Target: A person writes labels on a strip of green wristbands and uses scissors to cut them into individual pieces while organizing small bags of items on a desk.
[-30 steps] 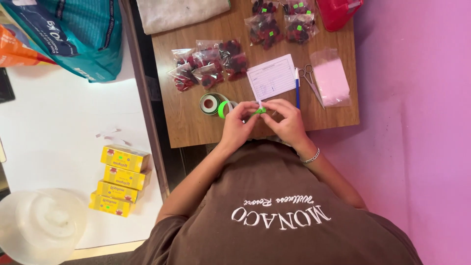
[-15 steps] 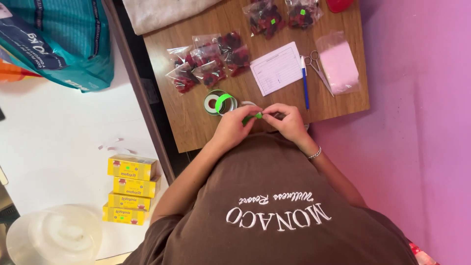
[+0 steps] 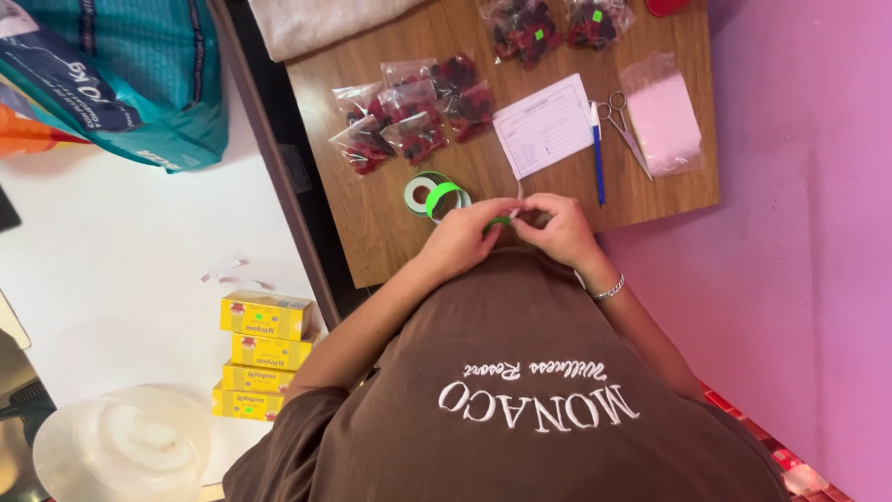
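Head view: left hand (image 3: 465, 244) and right hand (image 3: 557, 226) meeting at the near edge of the wooden bench (image 3: 390, 223), both grips pressed together on a small strip of green tape (image 3: 499, 222), just beside the green tape rolls (image 3: 435, 194). Probable faults: strip folding onto itself or sticking to fingertips from the tight two-handed pinch; strip dropped off the bench edge, being held right over it; rolls nudged by the left wrist.

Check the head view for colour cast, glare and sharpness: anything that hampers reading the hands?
Head view: a strong pink cast covers the right-side floor; the wooden table is evenly lit with soft shadows; no harsh glare, only a mild sheen on the clear bags. The left hand and right hand are reasonably sharp, but the green strip between them is too small to read.
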